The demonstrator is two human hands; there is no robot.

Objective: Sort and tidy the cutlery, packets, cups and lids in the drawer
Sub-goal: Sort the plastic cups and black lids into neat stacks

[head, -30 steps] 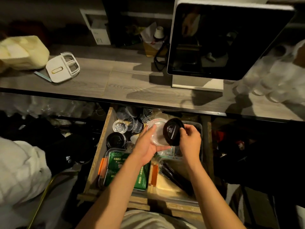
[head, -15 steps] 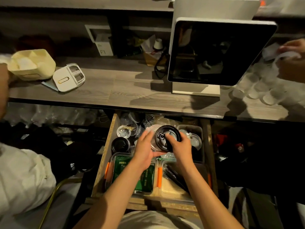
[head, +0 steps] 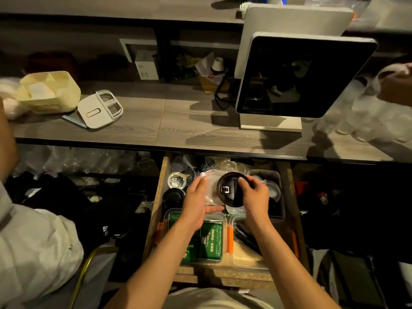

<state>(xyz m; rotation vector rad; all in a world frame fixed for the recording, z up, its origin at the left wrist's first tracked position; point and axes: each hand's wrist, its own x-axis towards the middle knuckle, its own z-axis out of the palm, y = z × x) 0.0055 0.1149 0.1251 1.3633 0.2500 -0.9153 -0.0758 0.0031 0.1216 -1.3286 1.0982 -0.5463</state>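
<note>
Over the open wooden drawer (head: 157, 210), my right hand (head: 254, 197) grips a black round lid (head: 228, 189) by its far rim, inner side up. My left hand (head: 196, 200) holds a clear plastic lid (head: 211, 185) between thumb and fingers, right beside the black one. Below them, a clear tray with green packets (head: 210, 239) sits at the drawer's front left. Dark cutlery (head: 244, 236) lies in a tray at the front right. A black cup (head: 172, 197) and a clear cup (head: 176, 180) stand at the left, and a grey bin (head: 275, 175) with clear lids is at the right.
A grey wooden counter (head: 145, 121) runs above the drawer with a screen (head: 301, 74), a cream box (head: 50, 92) and a white lid (head: 99, 109). Another person's hand (head: 395, 85) handles clear cups (head: 365, 121) at the far right. A person in white (head: 33, 246) is at the left.
The black lid has been turned from its edge to lie flat, inner side up, and both hands have sunk lower towards the drawer. The view has tilted down.
</note>
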